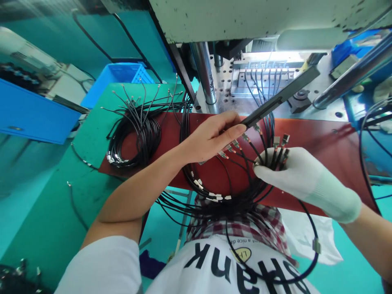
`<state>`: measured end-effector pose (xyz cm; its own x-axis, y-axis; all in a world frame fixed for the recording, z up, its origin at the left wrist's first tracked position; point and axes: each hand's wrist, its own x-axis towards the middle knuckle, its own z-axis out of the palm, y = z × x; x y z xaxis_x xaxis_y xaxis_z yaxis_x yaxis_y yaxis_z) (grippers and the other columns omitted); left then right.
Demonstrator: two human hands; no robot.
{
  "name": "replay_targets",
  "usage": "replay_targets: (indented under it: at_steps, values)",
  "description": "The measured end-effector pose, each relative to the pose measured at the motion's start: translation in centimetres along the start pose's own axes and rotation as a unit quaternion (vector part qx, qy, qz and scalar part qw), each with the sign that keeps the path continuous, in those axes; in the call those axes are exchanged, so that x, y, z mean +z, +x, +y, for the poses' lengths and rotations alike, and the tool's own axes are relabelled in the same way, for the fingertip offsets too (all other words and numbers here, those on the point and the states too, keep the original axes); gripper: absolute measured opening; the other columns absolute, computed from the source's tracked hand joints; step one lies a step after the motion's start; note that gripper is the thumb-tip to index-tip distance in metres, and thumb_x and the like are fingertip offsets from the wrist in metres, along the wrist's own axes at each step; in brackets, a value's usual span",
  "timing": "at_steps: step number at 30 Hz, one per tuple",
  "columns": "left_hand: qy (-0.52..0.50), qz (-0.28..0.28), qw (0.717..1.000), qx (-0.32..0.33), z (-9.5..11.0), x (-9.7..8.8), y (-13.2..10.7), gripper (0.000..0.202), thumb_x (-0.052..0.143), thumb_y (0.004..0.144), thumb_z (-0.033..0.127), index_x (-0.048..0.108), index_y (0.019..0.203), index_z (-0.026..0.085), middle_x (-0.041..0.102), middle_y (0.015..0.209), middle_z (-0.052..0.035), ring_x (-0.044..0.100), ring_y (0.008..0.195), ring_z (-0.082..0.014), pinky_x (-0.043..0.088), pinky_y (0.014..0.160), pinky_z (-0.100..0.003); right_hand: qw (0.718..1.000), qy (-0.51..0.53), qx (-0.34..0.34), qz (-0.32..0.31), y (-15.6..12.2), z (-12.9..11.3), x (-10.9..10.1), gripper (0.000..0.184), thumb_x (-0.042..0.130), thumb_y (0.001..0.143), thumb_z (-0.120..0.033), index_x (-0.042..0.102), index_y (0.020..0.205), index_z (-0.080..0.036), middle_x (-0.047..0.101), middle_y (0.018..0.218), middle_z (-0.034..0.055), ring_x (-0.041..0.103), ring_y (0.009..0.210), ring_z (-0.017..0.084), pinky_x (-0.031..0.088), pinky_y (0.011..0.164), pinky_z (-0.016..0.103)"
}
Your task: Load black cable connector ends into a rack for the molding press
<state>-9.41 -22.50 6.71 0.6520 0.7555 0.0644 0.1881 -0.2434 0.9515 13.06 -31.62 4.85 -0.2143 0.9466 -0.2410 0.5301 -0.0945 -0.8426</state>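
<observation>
My bare left hand (211,136) is closed on the near end of a long dark bar (281,96), which slants up to the right toward the machine. Just below its fingers lie several cable ends with small metal connectors (235,145). My right hand (290,169), in a white glove, is closed on a bunch of thin black cables (272,157) whose connector ends stick up above the fingers. The cables loop down in coils (214,196) over the red board (321,143) and hang across my lap.
A second coil of black cables (134,134) lies at the left end of the red board on the green table (61,204). Behind stands a press with steel columns (205,73) and a lit fixture holding cables (263,73). A blue crate (116,79) sits at the back left.
</observation>
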Motion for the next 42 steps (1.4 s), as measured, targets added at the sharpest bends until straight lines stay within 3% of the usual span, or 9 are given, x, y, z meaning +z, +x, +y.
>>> replay_targets:
  at_steps: [4,8,13,18,21,24,28,36,42]
  values:
    - [0.004,0.016,1.000,-0.004,-0.4,0.2,-0.5,0.042,0.055,0.092,0.057,0.056,0.089,0.016,0.055,0.071,0.0005,0.049,0.058,-0.0077,0.037,0.051,-0.020,1.000,-0.012,-0.005,-0.015,-0.3,0.2,0.0,0.019,0.071,0.084,-0.040,0.072,0.085,-0.022,0.068,0.079,0.0001,0.060,0.072,0.017,0.050,0.066,0.028]
    - [-0.007,0.006,1.000,-0.012,-0.8,0.2,-0.7,0.040,0.054,0.094,0.055,0.055,0.090,0.016,0.054,0.072,0.0011,0.048,0.056,-0.0064,0.038,0.050,-0.019,0.990,0.100,-0.009,0.097,-0.5,-0.5,-0.1,0.032,0.077,0.080,-0.046,0.070,0.104,-0.025,0.070,0.101,0.0011,0.063,0.088,0.018,0.051,0.074,0.027]
    - [-0.029,-0.014,0.999,-0.033,-1.5,0.0,-0.6,0.038,0.051,0.096,0.053,0.053,0.092,0.015,0.053,0.071,0.0021,0.052,0.055,-0.0053,0.042,0.050,-0.017,0.959,0.251,0.005,0.134,-1.8,-0.1,-0.5,0.019,0.073,0.086,-0.042,0.075,0.095,-0.025,0.068,0.091,0.0041,0.055,0.071,0.013,0.041,0.057,0.025]
    - [-0.039,-0.031,0.998,-0.038,-2.3,0.0,-0.6,0.040,0.055,0.093,0.055,0.054,0.091,0.015,0.055,0.073,0.0015,0.056,0.059,-0.0062,0.044,0.051,-0.016,0.901,0.396,-0.074,0.164,-1.8,0.1,-1.9,0.018,0.079,0.078,-0.048,0.072,0.085,-0.033,0.057,0.068,0.0000,0.039,0.051,0.010,0.027,0.046,0.028]
    - [-0.064,-0.043,0.995,-0.057,-2.2,0.3,-0.8,0.041,0.054,0.093,0.056,0.054,0.092,0.015,0.057,0.074,0.0012,0.055,0.057,-0.0056,0.045,0.050,-0.015,0.946,0.299,-0.016,0.121,0.1,-0.3,-1.5,0.027,0.071,0.085,-0.051,0.074,0.095,-0.026,0.062,0.077,0.0022,0.039,0.054,0.009,0.025,0.048,0.027]
    - [-0.089,-0.049,0.991,-0.082,-2.1,0.4,-1.0,0.041,0.054,0.093,0.056,0.054,0.093,0.016,0.057,0.073,0.0017,0.054,0.056,-0.0049,0.045,0.050,-0.014,0.973,0.209,-0.011,0.101,1.8,-0.7,-0.6,0.032,0.066,0.090,-0.050,0.074,0.086,-0.019,0.062,0.077,0.0032,0.042,0.061,0.010,0.028,0.052,0.026]
    - [-0.122,-0.062,0.984,-0.110,-2.0,0.4,-1.2,0.041,0.055,0.093,0.056,0.053,0.092,0.016,0.058,0.072,0.0021,0.056,0.055,-0.0055,0.048,0.048,-0.015,0.977,0.167,-0.032,0.127,2.5,-1.0,-0.3,0.030,0.070,0.087,-0.048,0.073,0.081,-0.019,0.058,0.072,0.0018,0.041,0.064,0.010,0.027,0.055,0.027]
    - [-0.123,-0.072,0.984,-0.110,-2.0,0.5,-1.1,0.042,0.055,0.092,0.057,0.054,0.091,0.015,0.059,0.073,0.0010,0.057,0.055,-0.0058,0.045,0.046,-0.015,0.982,0.179,-0.006,0.058,3.0,-0.6,-0.8,0.040,0.071,0.085,-0.049,0.061,0.066,-0.015,0.048,0.065,0.0005,0.037,0.061,0.009,0.024,0.053,0.027]
    - [-0.107,-0.074,0.986,-0.104,-2.2,0.6,-1.0,0.043,0.056,0.092,0.058,0.054,0.088,0.015,0.060,0.074,0.0003,0.056,0.056,-0.0056,0.044,0.047,-0.015,0.983,0.183,-0.002,0.017,3.2,-0.3,-1.2,0.041,0.074,0.082,-0.052,0.063,0.071,-0.015,0.049,0.070,0.0011,0.040,0.066,0.010,0.025,0.055,0.026]
